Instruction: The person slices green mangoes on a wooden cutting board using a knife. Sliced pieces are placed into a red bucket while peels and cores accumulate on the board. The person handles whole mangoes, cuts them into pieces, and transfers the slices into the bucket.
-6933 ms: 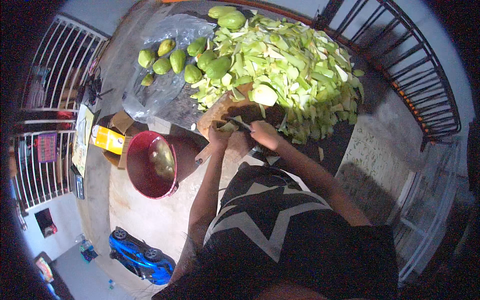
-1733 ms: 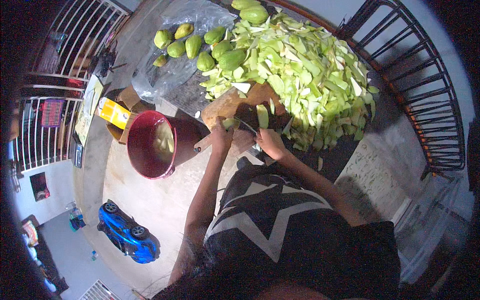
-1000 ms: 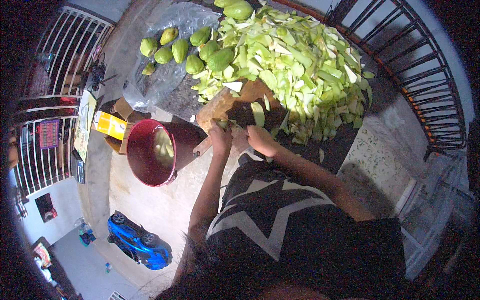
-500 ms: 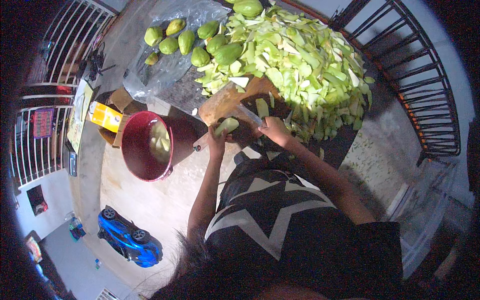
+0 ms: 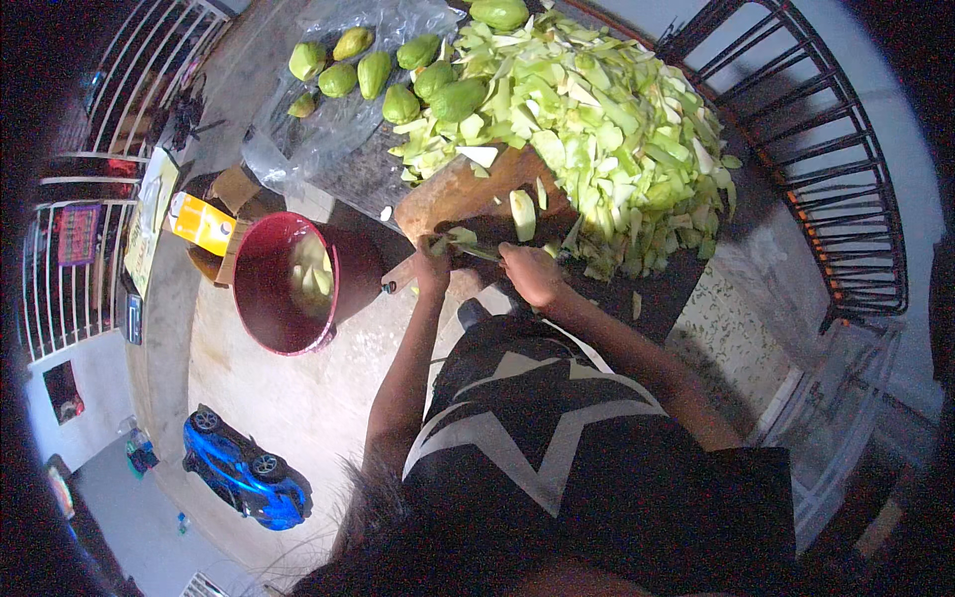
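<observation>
My left hand (image 5: 431,269) is closed round a pale green peeled fruit (image 5: 462,236), partly hidden by the fingers. In my right hand (image 5: 533,275) is a knife (image 5: 481,253), its blade lying against that fruit. Both hands are at the near edge of a wooden cutting board (image 5: 435,207). Another pale cut piece (image 5: 522,215) lies on the board, just beyond my right hand. A large heap of light green peelings (image 5: 622,139) rises behind and to the right of it.
Several whole green fruits (image 5: 374,76) lie on clear plastic sheeting (image 5: 279,149) at the far left. A dark red bucket (image 5: 261,298) with pale pieces inside stands left of my left hand, beside an open carton (image 5: 236,187). A blue toy car (image 5: 244,473) is lower left; a black metal rack (image 5: 846,149), right.
My right hand and the knife have moved left, bringing the blade onto the fruit in my left hand. The fruit has turned and shows less of itself. The view has shifted slightly.
</observation>
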